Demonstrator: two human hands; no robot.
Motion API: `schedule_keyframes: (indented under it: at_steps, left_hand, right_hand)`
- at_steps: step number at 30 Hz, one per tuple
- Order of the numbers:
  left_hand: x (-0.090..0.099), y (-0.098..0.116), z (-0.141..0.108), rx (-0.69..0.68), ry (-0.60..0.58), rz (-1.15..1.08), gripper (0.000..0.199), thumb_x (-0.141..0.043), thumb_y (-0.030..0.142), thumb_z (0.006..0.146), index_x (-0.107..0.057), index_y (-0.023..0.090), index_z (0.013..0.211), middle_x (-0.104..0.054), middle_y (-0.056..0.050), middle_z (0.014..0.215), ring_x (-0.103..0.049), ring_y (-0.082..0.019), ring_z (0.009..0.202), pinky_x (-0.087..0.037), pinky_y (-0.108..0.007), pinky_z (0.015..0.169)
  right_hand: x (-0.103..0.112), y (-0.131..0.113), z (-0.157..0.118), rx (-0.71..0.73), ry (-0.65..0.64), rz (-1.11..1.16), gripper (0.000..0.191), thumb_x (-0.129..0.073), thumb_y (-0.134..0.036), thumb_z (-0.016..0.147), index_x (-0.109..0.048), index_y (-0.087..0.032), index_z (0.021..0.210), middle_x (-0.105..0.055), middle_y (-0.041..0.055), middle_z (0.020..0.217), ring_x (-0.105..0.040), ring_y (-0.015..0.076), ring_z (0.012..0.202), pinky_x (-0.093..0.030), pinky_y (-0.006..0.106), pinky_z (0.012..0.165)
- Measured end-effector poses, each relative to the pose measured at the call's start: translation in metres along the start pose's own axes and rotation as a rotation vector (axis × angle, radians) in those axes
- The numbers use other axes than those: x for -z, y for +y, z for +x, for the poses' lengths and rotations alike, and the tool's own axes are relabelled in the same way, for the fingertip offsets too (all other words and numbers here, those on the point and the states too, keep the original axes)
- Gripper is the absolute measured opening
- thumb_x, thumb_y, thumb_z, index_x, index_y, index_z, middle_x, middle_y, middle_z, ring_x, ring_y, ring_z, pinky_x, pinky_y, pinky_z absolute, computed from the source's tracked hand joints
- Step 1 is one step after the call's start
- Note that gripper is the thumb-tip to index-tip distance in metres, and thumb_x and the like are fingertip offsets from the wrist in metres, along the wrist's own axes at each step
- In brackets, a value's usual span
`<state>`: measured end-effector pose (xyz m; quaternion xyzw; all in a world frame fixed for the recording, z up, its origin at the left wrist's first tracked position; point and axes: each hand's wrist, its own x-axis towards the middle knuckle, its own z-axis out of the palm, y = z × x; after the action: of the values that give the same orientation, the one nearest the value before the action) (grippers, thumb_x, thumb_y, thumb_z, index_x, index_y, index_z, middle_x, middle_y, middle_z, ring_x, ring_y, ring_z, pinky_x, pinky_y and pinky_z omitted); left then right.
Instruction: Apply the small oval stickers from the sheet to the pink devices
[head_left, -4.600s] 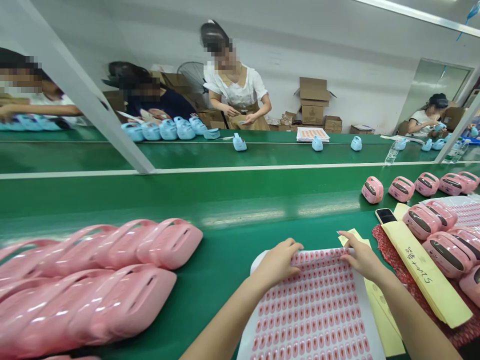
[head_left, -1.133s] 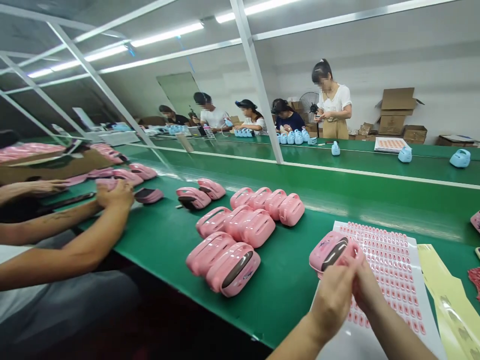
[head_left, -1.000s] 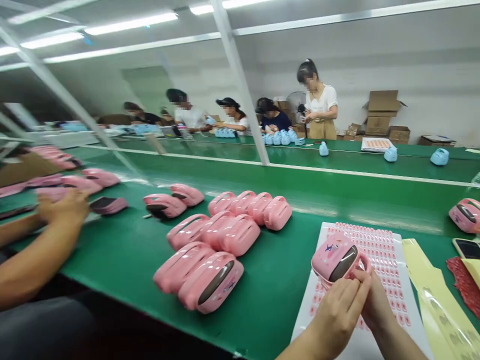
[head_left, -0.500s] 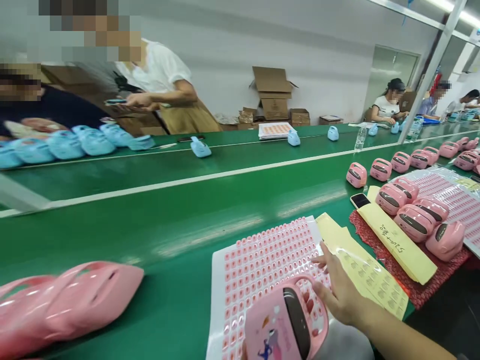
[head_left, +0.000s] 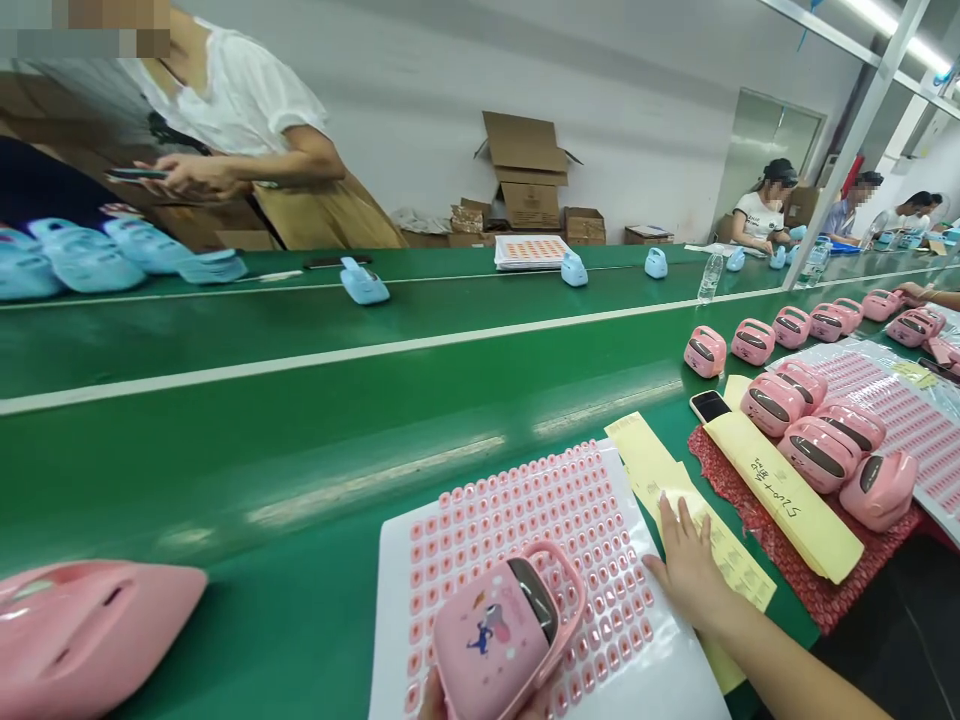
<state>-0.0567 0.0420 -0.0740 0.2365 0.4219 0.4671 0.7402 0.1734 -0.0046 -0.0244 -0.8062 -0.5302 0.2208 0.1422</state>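
My left hand (head_left: 450, 708) shows only as fingertips at the bottom edge, under a glossy pink handled device (head_left: 499, 630) with a dark slot and a cartoon print. That device hangs over the lower part of a white-backed sheet of small pink stickers (head_left: 555, 500). My right hand (head_left: 690, 575) lies flat with its fingers apart, touching a yellow paper strip (head_left: 645, 460) beside the sheet's right edge. It holds nothing.
A green conveyor belt (head_left: 262, 480) runs across the view, with a large blurred pink device (head_left: 82, 630) at lower left. Pink devices (head_left: 810, 430) stand on a red cloth (head_left: 810, 570) at right, near a phone (head_left: 709, 406) and a handwritten envelope (head_left: 780, 495). Co-workers stand beyond.
My view has swung right. The pink device has moved down and left over the sticker sheet. My right hand has moved off the device and now rests at the yellow strip.
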Motion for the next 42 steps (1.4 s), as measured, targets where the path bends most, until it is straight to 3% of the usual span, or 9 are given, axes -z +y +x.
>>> schedule_keyframes:
  at_steps: [3, 6, 8, 13, 18, 23, 27, 36, 42]
  left_hand:
    - [-0.032, 0.008, -0.01, 0.036, 0.218, -0.194, 0.055, -0.048, 0.06, 0.075, -0.047, 0.043, 0.128, -0.071, -0.001, 0.107, -0.054, -0.037, 0.114, -0.042, -0.063, 0.089]
    - [-0.055, 0.011, -0.015, -0.007, 0.321, -0.341, 0.045, -0.06, 0.043, 0.071, -0.061, 0.032, 0.115, -0.069, -0.005, 0.11, -0.048, -0.038, 0.119, -0.038, -0.063, 0.093]
    - [-0.06, 0.01, -0.015, 0.02, 0.339, -0.399, 0.04, -0.061, 0.038, 0.07, -0.064, 0.029, 0.109, -0.069, -0.005, 0.109, -0.049, -0.036, 0.117, -0.039, -0.062, 0.093]
    - [-0.047, 0.01, -0.007, 0.115, 0.189, -0.464, 0.038, -0.058, 0.034, 0.075, -0.062, 0.028, 0.113, -0.072, -0.005, 0.096, -0.063, -0.032, 0.098, -0.043, -0.06, 0.088]
    - [-0.03, 0.008, -0.006, 0.172, 0.062, -0.577, 0.042, -0.058, 0.034, 0.078, -0.057, 0.032, 0.121, -0.074, -0.006, 0.094, -0.067, -0.032, 0.088, -0.046, -0.06, 0.084]
    - [-0.033, 0.004, -0.01, 0.098, 0.099, -0.542, 0.044, -0.059, 0.033, 0.079, -0.055, 0.031, 0.123, -0.075, -0.005, 0.088, -0.069, -0.029, 0.078, -0.048, -0.057, 0.082]
    - [-0.038, 0.007, -0.012, 0.127, 0.096, -0.54, 0.046, -0.057, 0.027, 0.081, -0.052, 0.03, 0.126, -0.075, -0.005, 0.084, -0.07, -0.028, 0.078, -0.049, -0.056, 0.081]
    - [-0.032, 0.016, -0.021, 0.011, -0.103, -0.607, 0.039, -0.051, 0.032, 0.085, -0.055, 0.035, 0.123, -0.076, -0.004, 0.09, -0.071, -0.027, 0.079, -0.049, -0.051, 0.086]
    - [-0.048, 0.026, -0.025, -0.023, -0.142, -0.648, 0.035, -0.045, 0.038, 0.089, -0.061, 0.03, 0.119, -0.075, -0.007, 0.093, -0.069, -0.028, 0.09, -0.045, -0.049, 0.092]
  right_hand:
    - [0.007, -0.004, -0.003, 0.017, -0.087, 0.088, 0.067, -0.045, -0.035, 0.086, -0.021, -0.013, 0.146, -0.02, 0.0094, 0.151, -0.008, 0.0331, 0.14, -0.004, 0.061, 0.109]
    - [0.013, 0.004, -0.012, 0.052, -0.145, 0.226, 0.07, -0.04, -0.042, 0.088, -0.017, -0.011, 0.146, -0.02, 0.0112, 0.151, -0.011, 0.0285, 0.141, -0.005, 0.053, 0.112]
    - [0.017, 0.014, -0.012, 0.038, -0.072, 0.344, 0.066, -0.038, -0.042, 0.088, -0.021, -0.012, 0.145, -0.024, 0.0115, 0.151, -0.016, 0.0251, 0.14, -0.012, 0.047, 0.113]
    - [0.026, 0.034, 0.021, 0.004, 0.284, 0.515, 0.037, -0.048, -0.034, 0.083, -0.059, -0.017, 0.114, -0.058, 0.0127, 0.121, -0.051, 0.0251, 0.117, -0.042, 0.038, 0.096]
    - [0.025, 0.024, 0.07, -0.029, 0.245, 0.454, 0.009, -0.063, -0.024, 0.076, -0.065, -0.016, 0.071, -0.064, 0.006, 0.092, -0.063, 0.0184, 0.08, -0.05, 0.033, 0.078]
    - [0.014, 0.014, 0.085, -0.039, 0.181, 0.37, 0.016, -0.058, -0.028, 0.088, -0.061, -0.014, 0.096, -0.063, 0.0044, 0.101, -0.061, 0.0167, 0.088, -0.051, 0.037, 0.078]
    - [0.008, 0.015, 0.083, -0.032, 0.173, 0.342, 0.017, -0.057, -0.027, 0.089, -0.06, -0.015, 0.101, -0.061, 0.0056, 0.107, -0.06, 0.0182, 0.094, -0.05, 0.039, 0.082]
    - [0.019, 0.033, 0.087, -0.045, 0.021, 0.413, 0.025, -0.055, -0.03, 0.089, -0.057, -0.014, 0.109, -0.061, 0.0057, 0.107, -0.062, 0.018, 0.089, -0.053, 0.037, 0.075]
    - [0.019, 0.03, 0.089, -0.069, 0.098, 0.39, 0.025, -0.055, -0.03, 0.09, -0.057, -0.017, 0.111, -0.058, 0.0069, 0.115, -0.06, 0.02, 0.097, -0.051, 0.04, 0.082]
